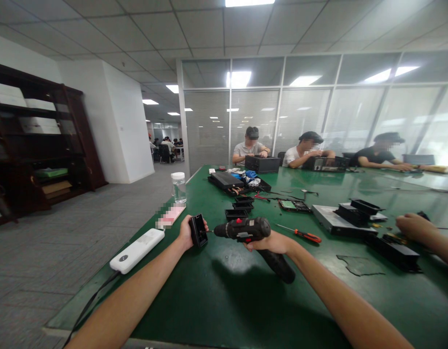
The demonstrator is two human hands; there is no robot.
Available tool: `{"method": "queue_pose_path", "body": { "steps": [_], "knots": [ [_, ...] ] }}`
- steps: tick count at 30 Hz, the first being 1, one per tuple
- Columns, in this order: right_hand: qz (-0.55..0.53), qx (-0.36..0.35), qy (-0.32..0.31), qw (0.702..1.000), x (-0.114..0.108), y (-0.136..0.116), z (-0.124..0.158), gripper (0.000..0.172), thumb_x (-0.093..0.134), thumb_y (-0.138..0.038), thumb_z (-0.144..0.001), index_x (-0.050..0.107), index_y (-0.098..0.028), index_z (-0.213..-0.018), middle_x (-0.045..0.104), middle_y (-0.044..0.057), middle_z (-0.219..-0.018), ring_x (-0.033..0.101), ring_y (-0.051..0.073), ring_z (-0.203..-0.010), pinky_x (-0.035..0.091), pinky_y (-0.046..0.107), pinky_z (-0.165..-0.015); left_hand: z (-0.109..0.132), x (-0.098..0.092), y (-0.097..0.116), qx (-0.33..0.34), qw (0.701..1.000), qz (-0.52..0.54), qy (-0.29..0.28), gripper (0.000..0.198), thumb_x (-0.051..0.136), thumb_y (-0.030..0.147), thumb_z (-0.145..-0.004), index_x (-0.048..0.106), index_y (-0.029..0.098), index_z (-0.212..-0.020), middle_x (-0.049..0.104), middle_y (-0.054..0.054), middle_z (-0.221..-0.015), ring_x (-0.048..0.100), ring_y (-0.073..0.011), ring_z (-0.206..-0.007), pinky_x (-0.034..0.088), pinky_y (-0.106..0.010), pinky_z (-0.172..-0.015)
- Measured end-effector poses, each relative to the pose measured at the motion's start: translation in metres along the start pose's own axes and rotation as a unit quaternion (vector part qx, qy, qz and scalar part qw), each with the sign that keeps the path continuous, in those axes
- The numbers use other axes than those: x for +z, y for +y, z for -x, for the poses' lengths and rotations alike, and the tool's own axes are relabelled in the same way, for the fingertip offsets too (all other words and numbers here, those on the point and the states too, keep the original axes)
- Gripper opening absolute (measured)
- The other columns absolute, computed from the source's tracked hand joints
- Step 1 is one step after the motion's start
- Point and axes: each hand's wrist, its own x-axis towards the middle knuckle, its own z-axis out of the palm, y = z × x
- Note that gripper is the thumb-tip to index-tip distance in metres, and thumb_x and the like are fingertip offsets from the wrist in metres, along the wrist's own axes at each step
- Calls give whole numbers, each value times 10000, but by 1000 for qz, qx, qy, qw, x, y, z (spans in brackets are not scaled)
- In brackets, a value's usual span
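My left hand (186,232) is closed around a small black rectangular housing (199,230), held on edge just above the green table (166,305). Its hollow side faces right, toward the drill. In my right hand (273,242) is a black cordless drill (242,229) with red accents, lying level and pointing left. The thin bit reaches the housing's open side; whether it touches a screw inside cannot be made out. Behind the drill lie several similar black frames (239,213). To the right of the drill rests a screwdriver (300,233) with an orange and black handle.
At left are a white power bank (137,249) with a strap, a phone (171,214) and a clear jar (179,188). A silver metal case (331,220) and black parts (393,252) lie right, near another person's hand (415,227). Several people work across the table.
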Motion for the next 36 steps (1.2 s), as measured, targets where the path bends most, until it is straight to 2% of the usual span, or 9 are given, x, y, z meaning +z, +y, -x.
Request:
{"method": "queue_pose_path", "body": {
  "steps": [9,20,27,32,36],
  "knots": [
    [3,13,32,999,2,-1,1,225,534,-293,-648,542,-123,-795,533,12,-696,489,110,-653,401,240,-647,-1,-2,-1,3,1000,-1,1,374,318,373,-692,544,76,-694,559,-114,-643,542,-199,-558,425,-358,-571],
    [-18,-10,-3,1000,0,-2,1,235,518,-286,-662,539,-115,-821,533,17,-730,479,109,-675,388,254,-677,0,-1,0,-3,1000,1,15,373,325,371,-686,549,72,-696,562,-117,-650,542,-204,-568,424,-362,-589],
    [-11,7,13,1000,2,-3,0,249,529,-296,-650,536,-119,-825,534,21,-723,482,116,-673,391,257,-675,1,2,0,-3,1000,5,28,355,325,356,-689,543,77,-693,562,-112,-639,543,-196,-561,425,-351,-576],
    [-11,9,15,1000,1,-3,1,250,531,-295,-649,537,-119,-827,539,21,-731,486,116,-676,392,255,-675,1,1,0,5,1000,-3,9,361,321,357,-688,546,74,-695,563,-113,-645,540,-199,-561,423,-360,-589],
    [-4,16,16,1000,1,-4,1,245,529,-311,-648,548,-118,-798,542,20,-726,485,117,-671,393,252,-662,2,2,0,-3,1000,6,18,362,314,356,-693,543,76,-689,561,-111,-637,540,-195,-554,425,-354,-572]
  ]
}}
